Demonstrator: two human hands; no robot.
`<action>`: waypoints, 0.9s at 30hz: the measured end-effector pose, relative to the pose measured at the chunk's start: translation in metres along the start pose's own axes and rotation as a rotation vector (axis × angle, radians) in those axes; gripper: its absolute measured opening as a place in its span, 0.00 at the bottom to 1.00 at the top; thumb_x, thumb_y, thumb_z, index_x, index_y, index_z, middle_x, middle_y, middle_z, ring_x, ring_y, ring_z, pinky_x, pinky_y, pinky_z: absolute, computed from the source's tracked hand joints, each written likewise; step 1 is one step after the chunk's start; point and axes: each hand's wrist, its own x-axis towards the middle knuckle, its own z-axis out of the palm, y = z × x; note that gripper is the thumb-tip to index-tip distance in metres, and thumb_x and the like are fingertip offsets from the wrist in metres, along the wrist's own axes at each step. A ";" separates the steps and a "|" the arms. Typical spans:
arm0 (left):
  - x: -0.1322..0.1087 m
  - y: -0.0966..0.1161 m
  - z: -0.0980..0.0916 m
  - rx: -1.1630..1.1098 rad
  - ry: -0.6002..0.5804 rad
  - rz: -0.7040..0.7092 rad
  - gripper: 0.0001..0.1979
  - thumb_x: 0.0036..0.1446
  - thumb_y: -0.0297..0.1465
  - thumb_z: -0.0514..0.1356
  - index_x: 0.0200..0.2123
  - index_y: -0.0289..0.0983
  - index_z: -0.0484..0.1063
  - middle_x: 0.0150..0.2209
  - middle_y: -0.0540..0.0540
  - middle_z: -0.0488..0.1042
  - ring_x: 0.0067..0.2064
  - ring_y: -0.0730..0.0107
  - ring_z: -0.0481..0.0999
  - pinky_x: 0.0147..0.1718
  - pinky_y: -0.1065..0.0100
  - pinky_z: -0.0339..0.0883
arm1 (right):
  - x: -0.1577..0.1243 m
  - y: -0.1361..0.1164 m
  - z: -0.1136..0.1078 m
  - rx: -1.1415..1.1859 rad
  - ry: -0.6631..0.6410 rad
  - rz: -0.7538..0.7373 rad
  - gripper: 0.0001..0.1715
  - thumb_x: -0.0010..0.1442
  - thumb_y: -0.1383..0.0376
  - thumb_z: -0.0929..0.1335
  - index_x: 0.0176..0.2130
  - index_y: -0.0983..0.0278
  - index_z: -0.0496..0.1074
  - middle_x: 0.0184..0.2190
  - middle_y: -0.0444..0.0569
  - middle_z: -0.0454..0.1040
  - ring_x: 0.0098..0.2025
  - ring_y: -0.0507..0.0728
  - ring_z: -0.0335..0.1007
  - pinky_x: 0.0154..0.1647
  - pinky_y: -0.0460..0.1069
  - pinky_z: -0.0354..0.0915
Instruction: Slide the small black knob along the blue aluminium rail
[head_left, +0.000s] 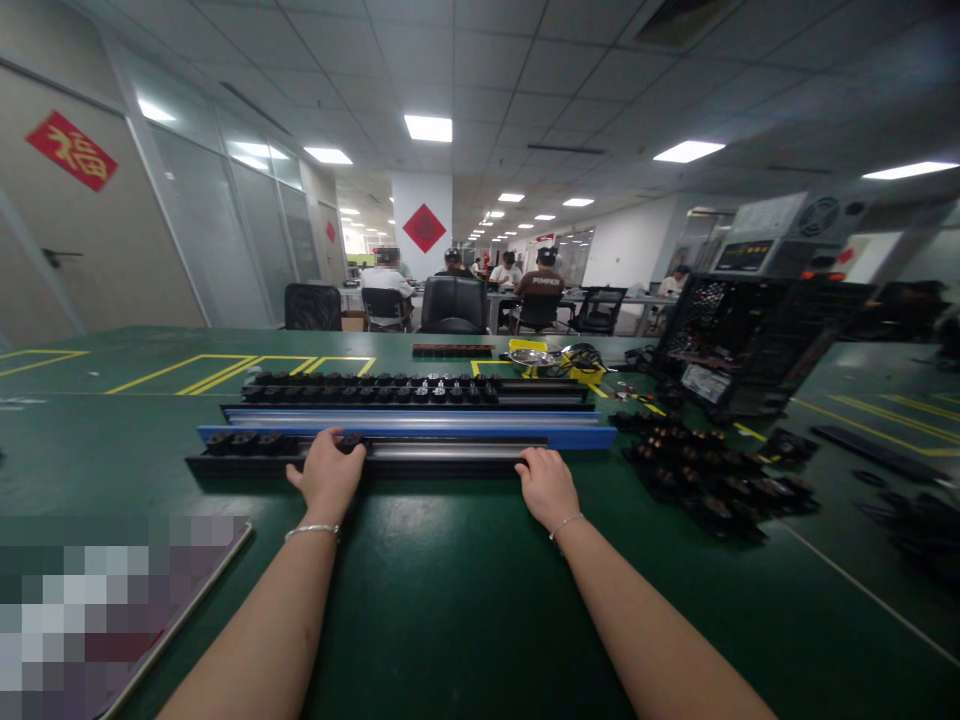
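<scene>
A long black rail (pixel 442 465) lies across the green table, with several black parts (pixel 244 442) seated in its left portion. My left hand (pixel 328 472) is closed on a small black part in the rail, left of the middle. At the rail's right portion, my right hand (pixel 547 485) grips the near edge with its fingers bent over it. Directly behind lies a blue rail (pixel 585 437). Farther back, another black rail (pixel 544 392) carries a row of black parts (pixel 375 388).
A heap of black parts (pixel 697 470) lies on the right, before an open computer case (pixel 742 335). Yellow trays (pixel 529 346) and cables stand behind the rails. A pixelated flat object (pixel 120 620) is at the lower left. People sit in the background.
</scene>
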 end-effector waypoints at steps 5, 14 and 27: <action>0.000 0.001 0.000 0.008 -0.012 0.006 0.20 0.49 0.40 0.54 0.45 0.42 0.63 0.46 0.43 0.72 0.50 0.54 0.69 0.56 0.41 0.39 | 0.000 0.000 -0.001 -0.001 -0.011 0.002 0.10 0.60 0.64 0.61 0.39 0.61 0.69 0.39 0.49 0.71 0.45 0.56 0.60 0.46 0.49 0.53; -0.002 0.003 -0.001 0.009 -0.035 0.013 0.20 0.49 0.41 0.54 0.46 0.42 0.64 0.46 0.43 0.73 0.50 0.53 0.69 0.56 0.40 0.38 | -0.001 -0.001 -0.003 0.004 -0.013 -0.002 0.10 0.60 0.64 0.61 0.39 0.61 0.69 0.39 0.49 0.71 0.45 0.57 0.60 0.46 0.50 0.54; -0.002 0.002 0.000 0.008 -0.061 0.032 0.19 0.48 0.42 0.55 0.44 0.43 0.65 0.44 0.45 0.74 0.48 0.54 0.71 0.56 0.39 0.35 | 0.000 -0.001 -0.002 -0.002 -0.009 -0.007 0.10 0.60 0.63 0.61 0.39 0.62 0.69 0.39 0.49 0.72 0.45 0.57 0.60 0.46 0.50 0.54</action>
